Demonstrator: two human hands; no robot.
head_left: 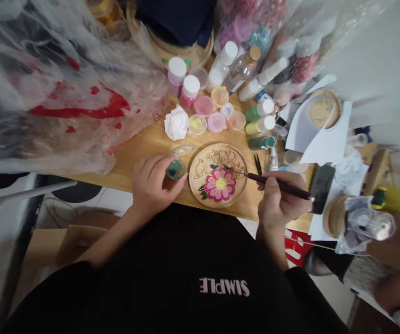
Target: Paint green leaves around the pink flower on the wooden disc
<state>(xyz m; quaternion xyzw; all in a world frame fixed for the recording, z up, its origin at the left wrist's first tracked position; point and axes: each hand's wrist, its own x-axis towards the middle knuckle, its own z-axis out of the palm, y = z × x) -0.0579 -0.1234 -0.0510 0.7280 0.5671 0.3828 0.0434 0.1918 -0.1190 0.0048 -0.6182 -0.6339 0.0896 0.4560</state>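
Observation:
A round wooden plate lies on the table in front of me. It carries a pink flower with a yellow centre, dark green leaves and gold raised outlines. My right hand grips a thin paintbrush with a dark handle, its tip at the green leaves above the flower. Left of the plate, my left hand has thumb and forefinger around a small clear cup of green paint. The cup's lid stands open behind it.
Behind the plate stand several open paint cups, paint bottles and a crumpled white tissue. Dark tweezers and a phone lie to the right. Clear plastic bags crowd the left. Someone's arm shows at lower right.

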